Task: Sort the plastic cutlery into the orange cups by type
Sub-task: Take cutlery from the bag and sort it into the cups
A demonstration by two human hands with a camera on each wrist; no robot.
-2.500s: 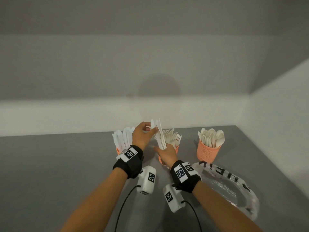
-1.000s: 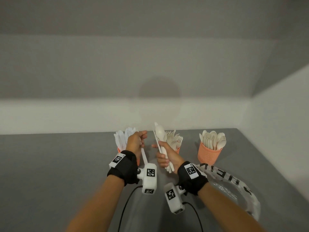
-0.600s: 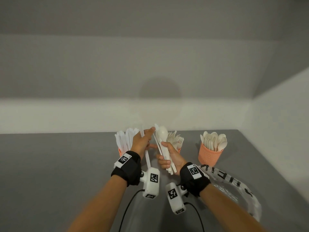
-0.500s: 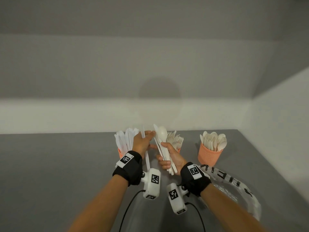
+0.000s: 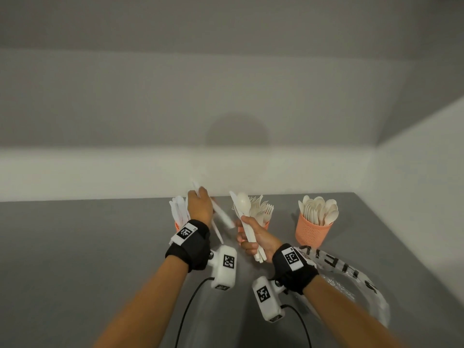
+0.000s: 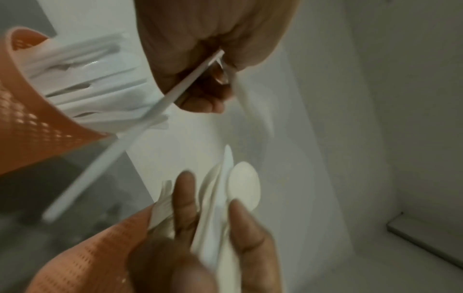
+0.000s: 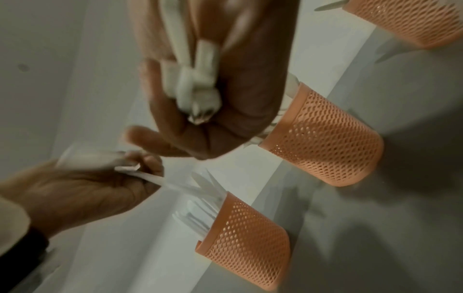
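Grey table [image 5: 75,247], center frame: left hand [image 5: 199,205] is pinching a white knife [image 5: 221,217], right hand [image 5: 256,239] is gripping a cutlery bunch [image 5: 244,222].

- Cups [image 5: 313,231]: orange, with a fine mesh pattern of small holes across the walls.
- Spoons [image 5: 319,210]: cream white, plain.
- Forks [image 5: 262,212]: cream white, plain.
- Knives [image 5: 178,210]: bright white, plain.
- Table [image 5: 75,247]: flat mid grey.
- Wall [image 5: 226,84]: pale grey, with a lighter off-white band along its base.
- Wrist straps [image 5: 188,241]: black, each carrying a white tag printed with a black square code.
- Wrist cameras [image 5: 224,267]: white housings with black-and-white square codes.
- Bag [image 5: 351,280]: clear plastic with black lettering.
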